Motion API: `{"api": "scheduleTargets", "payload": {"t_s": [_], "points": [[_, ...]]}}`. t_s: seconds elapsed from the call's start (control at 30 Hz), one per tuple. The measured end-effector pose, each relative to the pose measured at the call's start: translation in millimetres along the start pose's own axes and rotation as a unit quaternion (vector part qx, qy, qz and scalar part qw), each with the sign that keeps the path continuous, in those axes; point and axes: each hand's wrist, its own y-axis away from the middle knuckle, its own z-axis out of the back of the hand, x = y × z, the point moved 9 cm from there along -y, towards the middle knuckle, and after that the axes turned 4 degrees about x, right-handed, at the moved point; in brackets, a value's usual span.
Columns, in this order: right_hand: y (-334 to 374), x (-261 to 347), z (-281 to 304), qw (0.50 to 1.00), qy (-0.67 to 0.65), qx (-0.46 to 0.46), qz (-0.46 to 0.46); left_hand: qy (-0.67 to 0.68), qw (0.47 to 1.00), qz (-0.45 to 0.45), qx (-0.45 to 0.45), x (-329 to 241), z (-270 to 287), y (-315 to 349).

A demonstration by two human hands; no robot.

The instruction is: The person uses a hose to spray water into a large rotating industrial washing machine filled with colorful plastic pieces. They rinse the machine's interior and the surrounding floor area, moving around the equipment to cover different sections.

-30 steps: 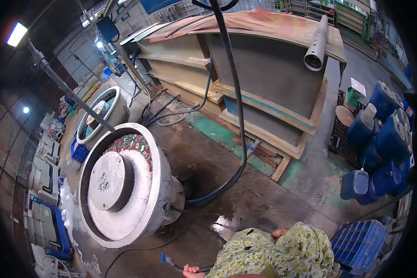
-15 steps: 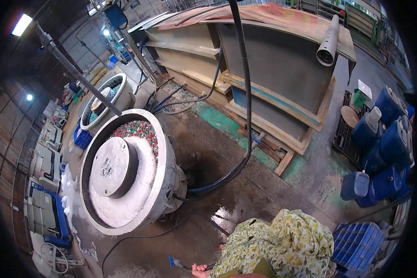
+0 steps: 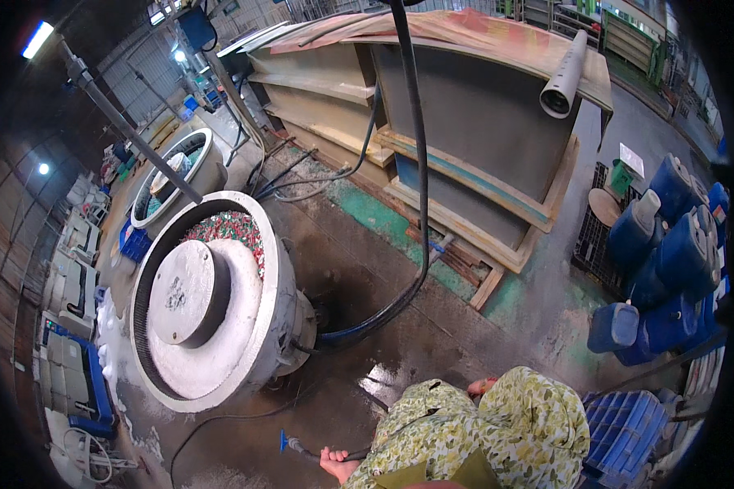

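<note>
My left hand (image 3: 337, 466) is at the lower edge, closed around the grip of a thin spray nozzle (image 3: 298, 446) with a blue tip that points left over the wet floor. A thin dark hose (image 3: 220, 420) curves away from it across the floor. My right hand (image 3: 481, 385) barely shows above the floral sleeve (image 3: 497, 424), and its fingers are hidden. The large round grey finishing bowl (image 3: 281, 285) stands to the left of my hands. It has a flat centre disc (image 3: 183, 289) and red, green and white pellets (image 3: 228, 228) along its far side.
A thick black hose (image 3: 420, 204) hangs down and runs to the bowl's base. A second bowl (image 3: 175, 175) stands behind. Big grey wooden-framed panels (image 3: 465, 122) with a pipe (image 3: 567, 73) lie ahead. Blue drums (image 3: 669, 244) and a blue crate (image 3: 620, 432) are at the right. Foam (image 3: 114, 359) lies at the left.
The view has tilted down and closer to the bowl. My left hand and the blue-tipped nozzle have come further up into the picture.
</note>
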Motion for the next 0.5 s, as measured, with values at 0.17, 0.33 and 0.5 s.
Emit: {"api": "scheduleTargets", "payload": {"t_s": [0.17, 0.33, 0.5], "points": [[-5, -5, 20, 1.000, 0.030, 0.000, 0.008, -0.045, 0.998, -0.033, -0.019, -8, -35, 29], [-19, 6, 25, 0.999, 0.043, 0.003, 0.023, -0.042, 0.999, -0.007, -0.027, -14, -41, 48], [-38, 9, 60, 0.998, 0.054, -0.003, 0.032, -0.061, 0.998, -0.006, -0.029, -10, -61, 30]]}}
